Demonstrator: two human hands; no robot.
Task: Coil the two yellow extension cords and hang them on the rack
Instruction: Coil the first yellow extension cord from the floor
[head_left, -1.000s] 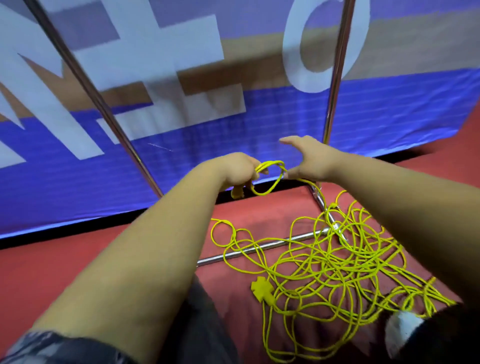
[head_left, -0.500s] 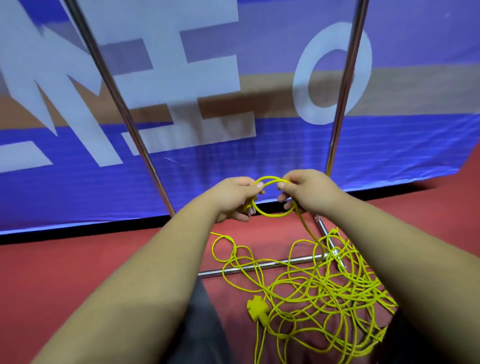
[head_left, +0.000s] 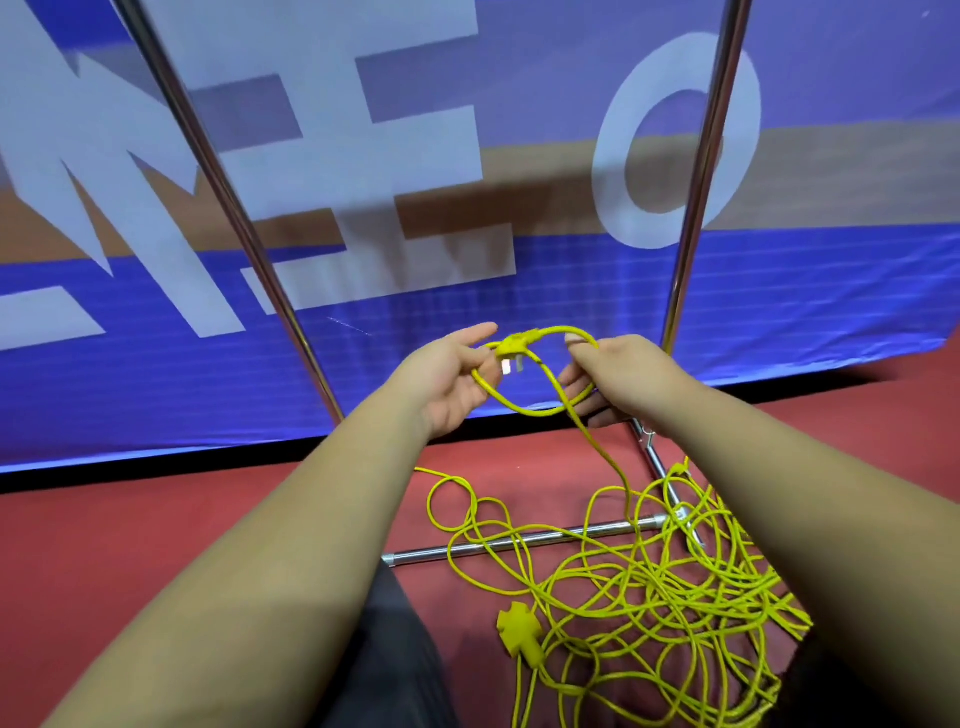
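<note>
Left hand (head_left: 447, 387) and right hand (head_left: 623, 379) hold a cord loop (head_left: 527, 411) between rack poles (head_left: 698, 208).

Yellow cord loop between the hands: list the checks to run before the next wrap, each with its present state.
1. Plug at the left hand: ok; it lies against that hand's fingers.
2. Left grip closed: cannot tell; the fingers look mostly straight.
3. Right grip: ok; the right hand pinches the loop near its top.
4. Feed strand free: ok; it hangs from the loop down to the pile.
5. Pile untangled: not ok; it is a tangle and drapes over the rack's base bar.
6. Socket block free: cannot tell; strands cross right beside it.
</note>
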